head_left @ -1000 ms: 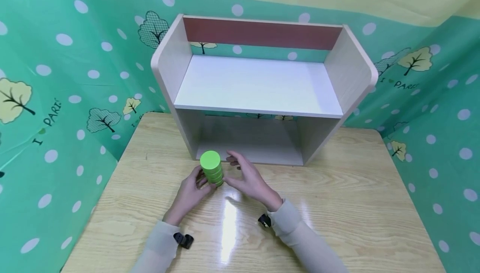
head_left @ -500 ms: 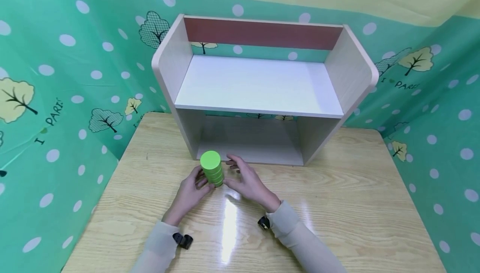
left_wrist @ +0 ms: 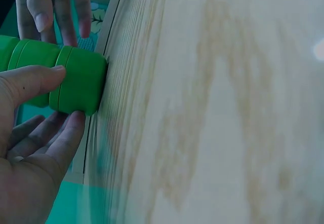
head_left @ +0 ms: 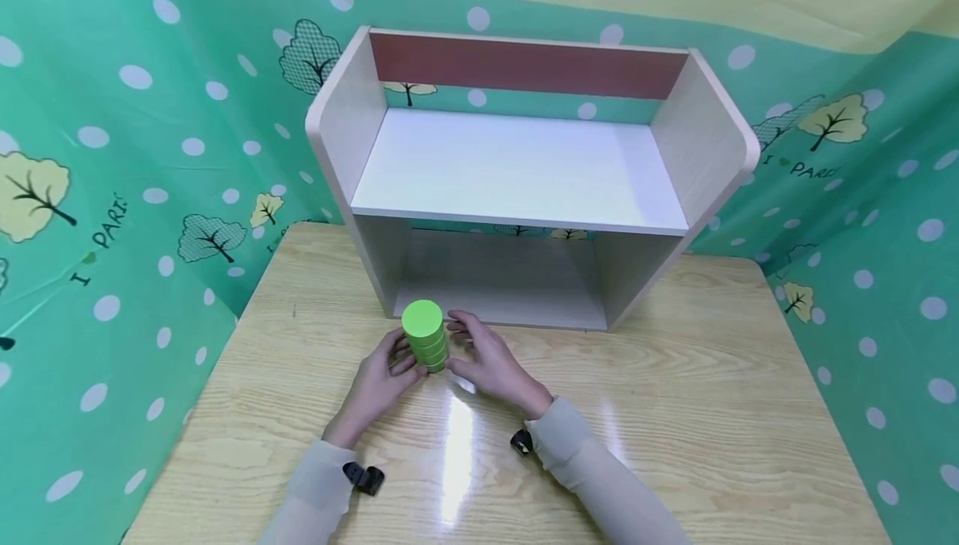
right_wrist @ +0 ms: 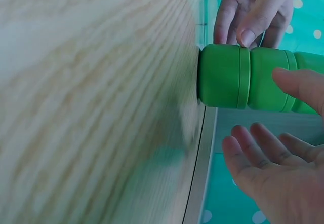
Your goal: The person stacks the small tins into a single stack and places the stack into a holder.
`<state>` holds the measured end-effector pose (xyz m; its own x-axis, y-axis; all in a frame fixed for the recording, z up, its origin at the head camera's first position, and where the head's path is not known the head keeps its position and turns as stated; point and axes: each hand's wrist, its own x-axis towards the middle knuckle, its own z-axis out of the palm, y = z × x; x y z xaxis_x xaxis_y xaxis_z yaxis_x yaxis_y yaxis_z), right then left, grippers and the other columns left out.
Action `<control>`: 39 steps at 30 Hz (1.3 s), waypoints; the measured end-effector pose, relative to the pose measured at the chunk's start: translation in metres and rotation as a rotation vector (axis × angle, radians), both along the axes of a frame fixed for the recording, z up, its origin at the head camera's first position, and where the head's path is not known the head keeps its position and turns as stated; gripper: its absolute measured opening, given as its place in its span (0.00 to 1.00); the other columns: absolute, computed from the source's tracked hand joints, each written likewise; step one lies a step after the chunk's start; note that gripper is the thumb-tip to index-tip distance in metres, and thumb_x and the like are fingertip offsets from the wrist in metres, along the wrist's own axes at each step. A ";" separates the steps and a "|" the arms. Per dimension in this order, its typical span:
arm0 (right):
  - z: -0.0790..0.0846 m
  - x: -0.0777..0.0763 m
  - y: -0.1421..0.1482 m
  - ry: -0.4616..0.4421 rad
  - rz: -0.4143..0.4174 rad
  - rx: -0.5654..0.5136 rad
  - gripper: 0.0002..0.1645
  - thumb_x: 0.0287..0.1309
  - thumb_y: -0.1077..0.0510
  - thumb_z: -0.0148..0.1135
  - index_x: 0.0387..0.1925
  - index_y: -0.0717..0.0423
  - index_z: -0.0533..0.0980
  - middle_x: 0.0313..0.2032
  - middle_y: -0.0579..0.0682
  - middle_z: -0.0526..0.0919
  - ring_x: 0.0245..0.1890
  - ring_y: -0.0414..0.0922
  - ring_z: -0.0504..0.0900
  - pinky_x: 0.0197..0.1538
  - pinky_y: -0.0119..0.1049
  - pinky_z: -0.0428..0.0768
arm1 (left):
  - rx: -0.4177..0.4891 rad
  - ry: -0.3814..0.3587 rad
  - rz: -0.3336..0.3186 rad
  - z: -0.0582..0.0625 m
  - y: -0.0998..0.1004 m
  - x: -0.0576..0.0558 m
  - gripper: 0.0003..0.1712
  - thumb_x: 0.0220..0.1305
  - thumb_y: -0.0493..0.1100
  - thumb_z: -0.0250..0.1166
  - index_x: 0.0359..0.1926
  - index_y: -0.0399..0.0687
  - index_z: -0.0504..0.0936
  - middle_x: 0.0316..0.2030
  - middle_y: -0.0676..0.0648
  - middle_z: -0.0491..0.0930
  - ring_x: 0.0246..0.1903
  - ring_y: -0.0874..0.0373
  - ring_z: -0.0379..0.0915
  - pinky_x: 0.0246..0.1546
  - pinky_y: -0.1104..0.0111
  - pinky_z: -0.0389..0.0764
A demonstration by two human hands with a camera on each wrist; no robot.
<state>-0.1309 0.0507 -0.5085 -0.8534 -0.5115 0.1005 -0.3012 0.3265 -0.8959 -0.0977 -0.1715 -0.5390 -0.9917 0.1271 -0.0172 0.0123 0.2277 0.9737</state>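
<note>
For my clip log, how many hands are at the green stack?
2: the left hand at the left of the green stack, the right hand at its right.

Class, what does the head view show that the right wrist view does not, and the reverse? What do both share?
Only the head view shows the round top of the green stack, the reddish panel and both sleeves. Only the right wrist view shows the palm side of the right hand. Both share the stack, left hand, right hand and wooden table.

Tbl point(head_left: 697, 412) glare, head pic bright; wrist pics dim, bluish
</note>
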 end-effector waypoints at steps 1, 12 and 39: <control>0.000 0.000 -0.001 -0.006 0.000 0.005 0.46 0.58 0.69 0.69 0.73 0.61 0.56 0.62 0.61 0.73 0.61 0.59 0.74 0.64 0.52 0.77 | 0.003 -0.001 0.001 0.000 0.000 0.000 0.42 0.57 0.30 0.73 0.71 0.38 0.64 0.62 0.32 0.72 0.60 0.40 0.73 0.56 0.69 0.79; -0.005 -0.002 -0.011 -0.032 -0.010 0.038 0.45 0.58 0.66 0.71 0.72 0.58 0.58 0.60 0.57 0.76 0.59 0.49 0.76 0.61 0.45 0.80 | 0.053 -0.011 -0.006 -0.003 -0.002 -0.002 0.42 0.58 0.28 0.72 0.71 0.37 0.63 0.62 0.31 0.71 0.61 0.40 0.71 0.58 0.66 0.79; -0.016 -0.007 -0.019 -0.004 0.012 0.096 0.45 0.57 0.65 0.72 0.72 0.60 0.59 0.58 0.54 0.78 0.55 0.45 0.78 0.59 0.36 0.80 | 0.064 -0.015 -0.012 -0.004 -0.003 -0.002 0.42 0.58 0.29 0.72 0.71 0.37 0.62 0.62 0.31 0.71 0.61 0.38 0.71 0.58 0.66 0.79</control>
